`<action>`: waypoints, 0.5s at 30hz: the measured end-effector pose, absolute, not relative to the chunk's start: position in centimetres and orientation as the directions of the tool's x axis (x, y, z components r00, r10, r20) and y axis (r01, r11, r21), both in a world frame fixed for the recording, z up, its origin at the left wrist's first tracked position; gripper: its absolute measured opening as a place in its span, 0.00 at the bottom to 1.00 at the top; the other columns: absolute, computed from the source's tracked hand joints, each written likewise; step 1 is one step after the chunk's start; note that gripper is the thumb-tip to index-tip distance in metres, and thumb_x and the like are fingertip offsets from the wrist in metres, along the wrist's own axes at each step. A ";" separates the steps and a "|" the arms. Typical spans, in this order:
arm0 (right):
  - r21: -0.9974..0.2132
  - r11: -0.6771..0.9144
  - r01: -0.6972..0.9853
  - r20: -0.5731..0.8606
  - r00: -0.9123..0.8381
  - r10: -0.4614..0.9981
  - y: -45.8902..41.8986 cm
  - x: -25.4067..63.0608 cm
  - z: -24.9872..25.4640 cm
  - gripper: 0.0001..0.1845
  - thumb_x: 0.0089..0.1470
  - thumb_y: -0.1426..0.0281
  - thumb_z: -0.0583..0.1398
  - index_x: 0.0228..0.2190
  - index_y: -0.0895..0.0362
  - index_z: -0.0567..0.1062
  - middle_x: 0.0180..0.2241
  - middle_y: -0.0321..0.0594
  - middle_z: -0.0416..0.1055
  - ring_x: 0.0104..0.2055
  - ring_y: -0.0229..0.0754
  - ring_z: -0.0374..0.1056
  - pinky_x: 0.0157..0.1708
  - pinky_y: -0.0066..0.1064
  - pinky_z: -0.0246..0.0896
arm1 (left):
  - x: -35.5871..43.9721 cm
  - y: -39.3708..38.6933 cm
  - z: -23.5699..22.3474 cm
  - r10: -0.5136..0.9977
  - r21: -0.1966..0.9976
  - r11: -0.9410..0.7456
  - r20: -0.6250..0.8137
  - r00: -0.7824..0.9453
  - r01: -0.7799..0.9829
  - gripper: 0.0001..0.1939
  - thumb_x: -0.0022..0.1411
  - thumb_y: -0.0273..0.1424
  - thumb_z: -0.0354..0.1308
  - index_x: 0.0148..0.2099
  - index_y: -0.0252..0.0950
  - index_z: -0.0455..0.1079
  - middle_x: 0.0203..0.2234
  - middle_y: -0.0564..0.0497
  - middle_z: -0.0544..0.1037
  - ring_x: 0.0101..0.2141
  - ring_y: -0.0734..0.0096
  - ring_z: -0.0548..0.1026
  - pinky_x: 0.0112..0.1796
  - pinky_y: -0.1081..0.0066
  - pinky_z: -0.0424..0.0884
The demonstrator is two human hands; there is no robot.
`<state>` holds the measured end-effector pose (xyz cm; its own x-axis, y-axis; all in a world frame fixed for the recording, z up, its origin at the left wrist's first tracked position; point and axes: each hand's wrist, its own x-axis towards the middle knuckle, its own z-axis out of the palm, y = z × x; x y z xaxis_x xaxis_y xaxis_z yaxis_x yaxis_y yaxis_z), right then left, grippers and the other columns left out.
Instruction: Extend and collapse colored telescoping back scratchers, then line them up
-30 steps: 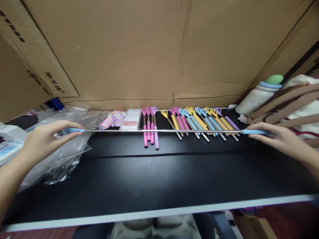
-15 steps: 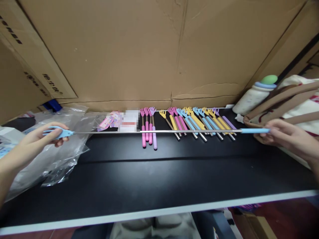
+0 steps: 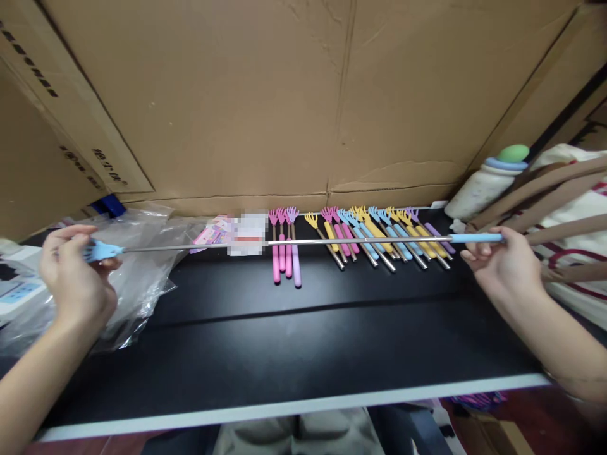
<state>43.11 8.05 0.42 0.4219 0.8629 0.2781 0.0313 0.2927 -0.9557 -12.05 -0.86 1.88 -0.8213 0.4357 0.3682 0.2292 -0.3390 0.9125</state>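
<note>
A light-blue telescopic back scratcher [image 3: 332, 241] is stretched out long and level above the black table [image 3: 303, 354]. My left hand [image 3: 78, 268] is closed on its claw-shaped head. At the other end, my right hand [image 3: 505, 262] grips the tip of the blue handle. Beneath the rod lies a small group of back scratchers [image 3: 282, 253] in pink and purple, handles toward me. To its right is a longer row of back scratchers [image 3: 379, 234] in yellow, pink, blue and purple, claws toward the back.
Clear plastic bags [image 3: 142, 272] lie at the left, by a white box [image 3: 19, 284]. Colourful cards [image 3: 213, 232] and a white paper [image 3: 247, 232] rest at the back. A white bottle [image 3: 488, 186] and a cloth bag [image 3: 578, 221] stand at right. Cardboard [image 3: 227, 95] walls the back.
Both hands have lifted slightly with the back scratcher. My right hand has moved a little left, and my left hand has turned around the claw end.
</note>
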 end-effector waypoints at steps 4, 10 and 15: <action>-0.946 0.323 -0.041 0.281 0.395 0.875 6.5 38.8 1.1 0.07 0.42 0.64 0.54 0.23 0.52 0.59 0.11 0.27 0.49 0.16 0.34 0.48 0.19 0.28 0.49 | -8.7 -1.1 1.8 0.520 0.884 -0.408 0.430 -0.738 0.227 0.05 0.48 0.27 0.54 0.31 0.36 0.63 0.21 0.59 0.62 0.17 0.82 0.60 0.15 0.79 0.58; -0.911 0.386 -0.145 0.331 0.299 0.895 3.0 31.0 1.2 0.08 0.49 0.64 0.56 0.26 0.52 0.60 0.13 0.28 0.53 0.18 0.34 0.49 0.17 0.26 0.45 | -2.7 -1.1 -0.3 0.768 0.896 -0.398 0.444 -0.462 0.198 0.10 0.53 0.33 0.59 0.38 0.38 0.64 0.22 0.58 0.65 0.18 0.81 0.65 0.18 0.79 0.63; -0.931 0.347 -0.113 0.331 0.137 0.934 1.8 28.6 0.2 0.08 0.55 0.61 0.54 0.30 0.51 0.61 0.18 0.29 0.60 0.22 0.35 0.57 0.21 0.27 0.52 | -0.7 -2.0 -0.8 0.813 0.892 -0.408 0.453 -0.366 0.196 0.10 0.54 0.35 0.59 0.37 0.40 0.62 0.19 0.60 0.65 0.17 0.80 0.65 0.18 0.78 0.63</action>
<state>28.64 1.78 0.22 0.1365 0.9335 0.3315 -0.1129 0.3471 -0.9310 -0.73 -2.01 -0.78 -0.3662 0.8131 0.4526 0.1964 -0.4078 0.8917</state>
